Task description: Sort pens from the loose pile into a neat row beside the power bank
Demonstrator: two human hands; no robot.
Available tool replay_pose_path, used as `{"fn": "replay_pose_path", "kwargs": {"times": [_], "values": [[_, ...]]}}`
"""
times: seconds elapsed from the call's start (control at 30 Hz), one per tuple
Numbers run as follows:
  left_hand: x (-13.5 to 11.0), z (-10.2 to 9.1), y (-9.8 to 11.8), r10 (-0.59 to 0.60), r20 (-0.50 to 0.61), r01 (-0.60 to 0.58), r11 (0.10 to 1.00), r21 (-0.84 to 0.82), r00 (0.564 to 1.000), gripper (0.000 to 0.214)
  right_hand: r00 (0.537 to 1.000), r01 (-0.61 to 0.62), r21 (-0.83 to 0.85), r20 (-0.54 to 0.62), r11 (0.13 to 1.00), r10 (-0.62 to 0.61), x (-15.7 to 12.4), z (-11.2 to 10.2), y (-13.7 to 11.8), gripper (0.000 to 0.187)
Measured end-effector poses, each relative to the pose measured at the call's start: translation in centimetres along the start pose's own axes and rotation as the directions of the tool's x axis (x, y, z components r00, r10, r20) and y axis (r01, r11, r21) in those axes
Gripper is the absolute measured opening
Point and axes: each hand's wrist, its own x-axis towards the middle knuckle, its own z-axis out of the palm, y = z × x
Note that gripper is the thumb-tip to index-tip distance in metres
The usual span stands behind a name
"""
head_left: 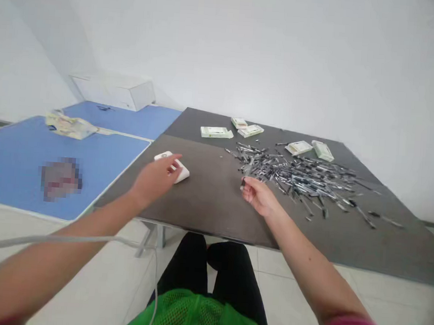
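On the dark table (203,191), my left hand (158,176) reaches over a white rounded block-shaped device (182,174). Its fingers are spread and partly cover the device; whether they touch it I cannot tell. My right hand (258,195) is closed on a slim clear pen (249,167) with a dark end, tilted upward at the left edge of a big heap of pens (298,175). The heap's pens are clear and black, lying in all directions, with a few strays toward the right.
Behind the heap lie several pale green-and-white cartons, among them one carton (215,132) at left and another (322,150) at right. A blue-topped table (117,148) adjoins on the left, bearing a crumpled plastic bag (71,125) and a white box (112,91). A cable (66,239) crosses my left forearm.
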Motion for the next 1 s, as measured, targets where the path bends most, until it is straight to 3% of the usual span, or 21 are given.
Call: {"fn": "replay_pose_path", "kwargs": {"times": [0.13,0.23,0.33,0.43,0.5,0.53,0.57,0.63,0.67,0.77,0.8,0.87,0.93,1.0], "values": [[1.0,6.5,5.7,0.099,0.186,-0.045,0.961,-0.273,0.978,0.036,1.0,0.022,-0.103,-0.019,0.994,-0.024,-0.2,0.5,0.2,0.023],[1.4,9.8,8.6,0.174,0.272,-0.024,0.878,-0.478,0.947,0.035,0.992,0.122,-0.151,-0.001,0.981,-0.123,-0.1,0.7,0.6,0.023],[2.0,11.2,9.6,0.185,0.289,0.001,0.841,-0.541,0.939,0.031,0.983,0.182,-0.196,0.009,0.964,-0.184,-0.1,0.0,0.8,0.024],[3.0,11.3,9.1,0.19,0.31,-0.006,0.861,-0.508,0.932,0.03,0.947,0.25,-0.333,-0.11,0.909,-0.301,-0.4,-1.7,0.2,0.033],[3.7,11.0,8.5,0.21,0.336,-0.042,0.895,-0.444,0.918,0.029,0.839,0.336,-0.561,-0.187,0.757,-0.51,-0.9,-3.1,-0.5,0.044],[3.9,10.9,8.3,0.23,0.355,-0.069,0.909,-0.41,0.906,0.027,0.779,0.352,-0.703,-0.146,0.619,-0.609,-1.2,-3.7,-0.9,0.046],[4.1,10.8,8.2,0.255,0.377,-0.1,0.918,-0.383,0.891,0.026,0.753,0.345,-0.824,-0.042,0.449,-0.657,-1.5,-4.2,-1.1,0.047],[4.3,11.1,8.3,0.307,0.416,-0.155,0.92,-0.36,0.856,0.023,0.801,0.33,-0.935,0.206,0.128,-0.562,-2.1,-4.5,-1.2,0.043],[4.3,11.3,8.6,0.333,0.435,-0.174,0.915,-0.365,0.837,0.022,0.842,0.326,-0.945,0.276,0.028,-0.463,-2.4,-4.5,-0.9,0.04],[4.5,12.3,9.1,0.401,0.478,-0.206,0.889,-0.409,0.781,0.022,0.927,0.25,-0.962,0.27,-0.106,-0.261,-2.8,-4.2,0.2,0.032],[4.8,12.7,9.1,0.402,0.477,-0.203,0.887,-0.416,0.781,0.024,0.941,0.206,-0.972,0.229,-0.115,-0.248,-2.8,-4.2,0.4,0.031],[5.8,13.5,8.8,0.354,0.434,-0.182,0.903,-0.388,0.828,0.029,0.949,0.101,-0.994,0.111,-0.049,-0.294,-2.6,-4.8,0.3,0.03],[7.3,14.4,8.4,0.276,0.351,-0.166,0.935,-0.313,0.895,0.031,0.92,0.005,-0.992,-0.045,0.128,-0.389,-2.4,-5.8,-0.5,0.03],[9.0,15.4,8.4,0.25,0.283,-0.188,0.955,-0.228,0.926,0.028,0.852,-0.033,-0.946,-0.195,0.322,-0.485,-2.2,-6.9,-1.6,0.031]]}}
